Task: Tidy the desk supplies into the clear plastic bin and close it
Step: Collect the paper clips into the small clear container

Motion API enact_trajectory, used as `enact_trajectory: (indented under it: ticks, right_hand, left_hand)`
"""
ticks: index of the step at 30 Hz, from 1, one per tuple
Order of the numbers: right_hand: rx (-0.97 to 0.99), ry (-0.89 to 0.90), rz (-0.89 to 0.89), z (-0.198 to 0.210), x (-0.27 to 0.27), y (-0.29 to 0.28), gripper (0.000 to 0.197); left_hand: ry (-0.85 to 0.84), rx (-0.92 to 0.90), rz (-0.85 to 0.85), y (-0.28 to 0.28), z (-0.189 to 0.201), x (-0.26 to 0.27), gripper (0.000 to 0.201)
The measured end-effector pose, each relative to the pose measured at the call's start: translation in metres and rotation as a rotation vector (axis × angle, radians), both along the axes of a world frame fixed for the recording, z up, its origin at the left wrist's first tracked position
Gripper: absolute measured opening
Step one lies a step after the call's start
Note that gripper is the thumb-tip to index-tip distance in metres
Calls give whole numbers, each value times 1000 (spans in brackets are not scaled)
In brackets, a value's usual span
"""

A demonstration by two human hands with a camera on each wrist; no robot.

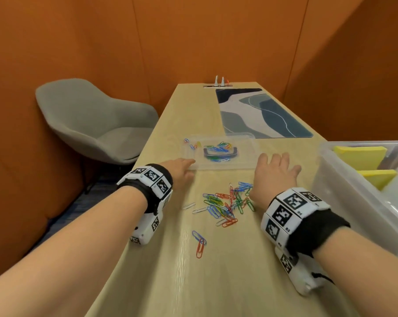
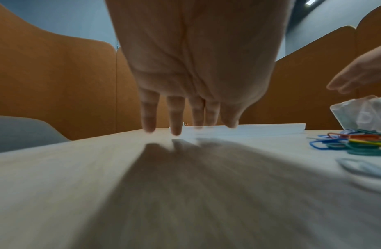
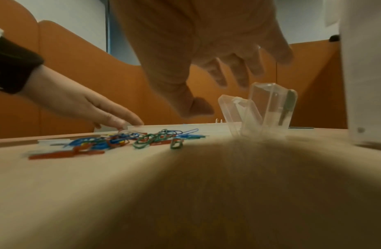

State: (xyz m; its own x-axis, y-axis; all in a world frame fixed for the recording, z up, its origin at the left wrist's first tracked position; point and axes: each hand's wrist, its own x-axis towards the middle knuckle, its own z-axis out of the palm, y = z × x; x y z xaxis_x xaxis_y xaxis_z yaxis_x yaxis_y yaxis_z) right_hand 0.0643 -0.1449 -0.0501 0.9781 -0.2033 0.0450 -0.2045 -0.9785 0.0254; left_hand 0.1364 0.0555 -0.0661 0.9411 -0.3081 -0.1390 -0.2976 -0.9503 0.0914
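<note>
Flat clear plastic lid [image 1: 218, 154] with a dark grey handle [image 1: 220, 153] lying on the light wooden table [image 1: 216, 271], carrying a small heap of coloured paper clips around the handle and a few more near its left end. Large clear plastic bin [image 1: 362, 186] at the right edge of the table, open at the top, holding yellow sticky-note pads [image 1: 360, 154]; rest of its contents blurred and cut off by the frame. Small clear plastic box [image 3: 259, 111] standing open near the right hand in the right wrist view; impossible to tell whether anything lies inside.

Scattered pile of coloured paper clips [image 1: 227, 202] loose on the table between the two wrists, with a stray blue and red pair [image 1: 199, 243] nearer the body.

Left hand [image 1: 182, 165]: grip wide, fingers [image 2: 176, 118] straight and pointing down, tips touching the table and the near left corner of the lid, holding nothing. Right hand [image 1: 273, 175]: grip wide, fingers [image 3: 238, 67] spread and loosely bent, hovering just right of the lid and above the far edge of the loose clips, holding nothing.

Grey upholstered chair [image 1: 95, 120] left of the table, blue and white patterned mat [image 1: 262, 113] at the far end. Both wrist views blurred; near table surface shadowed.
</note>
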Motion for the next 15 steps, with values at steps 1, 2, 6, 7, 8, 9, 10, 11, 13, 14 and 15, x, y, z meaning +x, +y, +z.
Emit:
enact_trajectory:
  ticks: [1, 2, 6, 7, 8, 9, 10, 11, 13, 14, 15]
  right_hand:
    - [14, 24, -27, -2, 0, -1, 64]
    - [38, 53, -42, -3, 0, -1, 65]
    - [110, 115, -36, -1, 0, -2, 58]
    - [127, 123, -23, 1, -1, -2, 54]
    - [143, 127, -7, 2, -2, -1, 49]
    - [150, 127, 11, 4, -5, -2, 44]
    - [147, 122, 29, 5, -7, -2, 39]
    - [142, 114, 49, 6, -10, -3, 35]
    - [134, 91, 68, 8, -16, -5, 31]
    - [127, 78, 71, 8, -19, -6, 29]
    - [122, 68, 72, 9, -22, -8, 29]
  left_hand:
    - [-1, -9, 9, -1, 0, -1, 48]
    - [-11, -28, 26, -1, 1, -2, 44]
    - [-80, -1, 115, -6, 9, -11, 43]
    - [-97, 32, 143, -5, 10, -16, 42]
    - [-103, 64, 169, -4, 11, -21, 40]
    - [-100, 97, 189, -3, 11, -25, 35]
    - [-87, 125, 207, -1, 11, -30, 31]
    - [-73, 141, 224, 0, 12, -35, 25]
    - [-56, 126, 255, 2, 14, -44, 17]
    - [-58, 105, 269, 2, 14, -48, 16]
    - [-62, 76, 285, 2, 14, -52, 15]
